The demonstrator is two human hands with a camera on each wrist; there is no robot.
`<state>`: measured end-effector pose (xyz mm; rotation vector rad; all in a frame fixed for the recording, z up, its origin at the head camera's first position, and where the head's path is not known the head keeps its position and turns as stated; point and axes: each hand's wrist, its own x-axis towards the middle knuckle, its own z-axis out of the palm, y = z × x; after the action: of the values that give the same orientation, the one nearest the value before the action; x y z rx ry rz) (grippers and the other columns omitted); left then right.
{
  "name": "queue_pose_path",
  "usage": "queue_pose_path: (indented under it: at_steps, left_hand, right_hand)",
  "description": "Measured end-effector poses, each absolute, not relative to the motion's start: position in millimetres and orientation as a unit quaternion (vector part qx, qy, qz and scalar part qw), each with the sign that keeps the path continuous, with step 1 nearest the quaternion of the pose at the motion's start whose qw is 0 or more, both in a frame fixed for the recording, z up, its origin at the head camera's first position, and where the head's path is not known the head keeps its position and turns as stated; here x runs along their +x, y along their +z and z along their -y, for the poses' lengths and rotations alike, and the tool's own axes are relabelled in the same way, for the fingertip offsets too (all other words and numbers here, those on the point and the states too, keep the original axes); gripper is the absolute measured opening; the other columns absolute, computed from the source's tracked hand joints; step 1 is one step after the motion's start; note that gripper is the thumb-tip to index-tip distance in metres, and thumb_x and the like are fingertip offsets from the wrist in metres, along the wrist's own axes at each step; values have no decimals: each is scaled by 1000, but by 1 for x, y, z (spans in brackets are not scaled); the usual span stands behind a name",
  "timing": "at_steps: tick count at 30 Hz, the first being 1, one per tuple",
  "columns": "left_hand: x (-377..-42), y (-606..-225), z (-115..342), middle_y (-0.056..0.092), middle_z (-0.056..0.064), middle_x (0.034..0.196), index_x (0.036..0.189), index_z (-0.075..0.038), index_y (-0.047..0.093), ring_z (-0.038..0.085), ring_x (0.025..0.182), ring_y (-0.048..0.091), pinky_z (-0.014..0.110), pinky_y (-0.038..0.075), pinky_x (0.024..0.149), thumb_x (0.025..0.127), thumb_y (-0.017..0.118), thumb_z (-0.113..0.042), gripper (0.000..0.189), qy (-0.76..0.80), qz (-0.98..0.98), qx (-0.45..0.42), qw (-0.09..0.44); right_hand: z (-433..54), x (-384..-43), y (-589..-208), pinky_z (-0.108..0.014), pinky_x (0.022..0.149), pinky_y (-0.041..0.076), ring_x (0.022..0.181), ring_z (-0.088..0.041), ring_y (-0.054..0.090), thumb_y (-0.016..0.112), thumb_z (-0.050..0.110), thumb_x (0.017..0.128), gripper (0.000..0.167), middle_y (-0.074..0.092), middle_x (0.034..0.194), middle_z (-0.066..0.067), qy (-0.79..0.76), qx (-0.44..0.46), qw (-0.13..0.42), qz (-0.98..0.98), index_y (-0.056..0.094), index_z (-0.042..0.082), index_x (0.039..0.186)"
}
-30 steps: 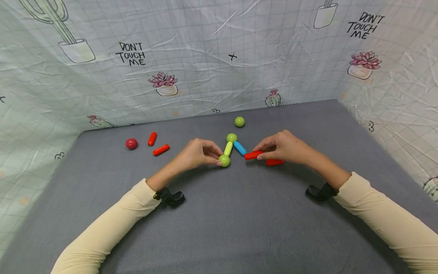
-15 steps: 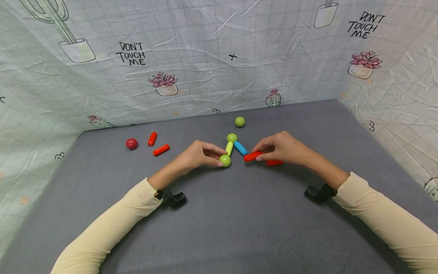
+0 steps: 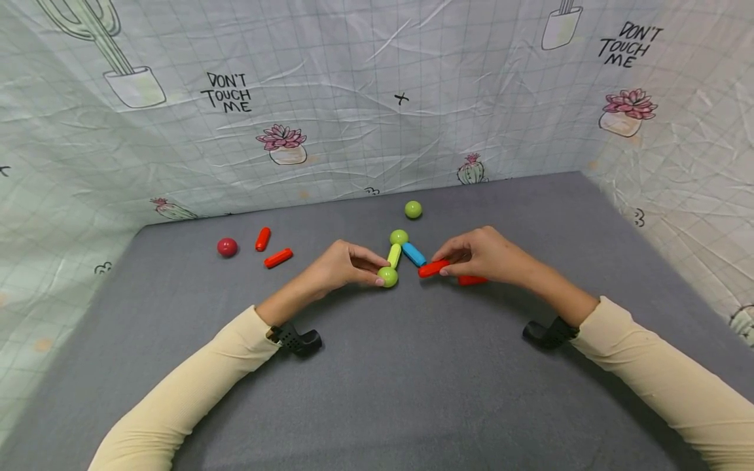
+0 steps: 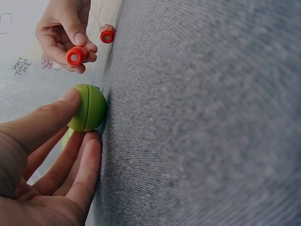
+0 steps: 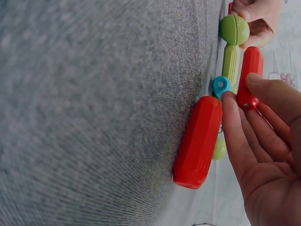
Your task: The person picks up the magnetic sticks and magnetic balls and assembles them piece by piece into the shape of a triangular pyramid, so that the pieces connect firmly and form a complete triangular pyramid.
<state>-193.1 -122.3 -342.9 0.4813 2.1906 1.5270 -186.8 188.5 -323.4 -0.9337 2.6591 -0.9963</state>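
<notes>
My left hand (image 3: 344, 269) pinches a green ball (image 4: 89, 108), with the thumb on one side and fingers on the other. A yellow-green rod (image 5: 230, 63) runs from this ball to a second green ball (image 3: 398, 237) farther back. From that second ball a blue rod (image 3: 413, 254) slants forward to the right. My right hand (image 3: 485, 255) holds a red rod (image 5: 250, 77) between thumb and fingers, raised off the table, its left end close by the blue rod's front end. A grey disc shows in the held rod's end in the left wrist view.
Another red rod (image 5: 198, 141) lies on the grey table (image 3: 377, 379) under my right hand. A loose green ball (image 3: 413, 209) sits at the back. To the left lie a red ball (image 3: 226, 247) and two red rods, one upright-lying (image 3: 262, 239), one slanted (image 3: 278, 258). A printed cloth (image 3: 353, 98) hangs behind.
My right hand has drifted slightly left with the red rod. My left hand and its green ball have shifted a touch to the right; the other pieces look the same.
</notes>
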Motion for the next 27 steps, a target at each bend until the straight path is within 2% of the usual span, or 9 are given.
queue_pose_path:
  at_steps: [10, 18, 27]
  left_hand:
    - [-192, -343, 121, 77, 13, 106, 113, 1, 77, 17, 95, 73, 31, 60, 82, 81, 84, 1, 33, 540, -798, 171, 208]
    - [-191, -344, 121, 77, 12, 104, 111, -1, 78, 18, 95, 74, 31, 59, 82, 80, 86, -2, 32, 531, -808, 169, 192]
    - [-189, -341, 120, 78, 11, 101, 108, -2, 79, 18, 94, 74, 30, 60, 80, 78, 87, -4, 31, 519, -816, 184, 176]
  right_hand:
    - [-185, -184, -324, -28, 75, 59, 83, -8, 71, 82, 11, 87, 24, 77, 97, 3, -330, -306, 76, -890, 79, 14, 111]
    - [-184, -182, -325, -26, 67, 56, 74, -9, 69, 82, 12, 87, 23, 76, 89, 4, -334, -302, 76, -890, 79, 13, 109]
    - [-180, -182, -325, -26, 65, 57, 76, -10, 70, 82, 12, 87, 22, 77, 93, 3, -346, -302, 86, -884, 80, 15, 109]
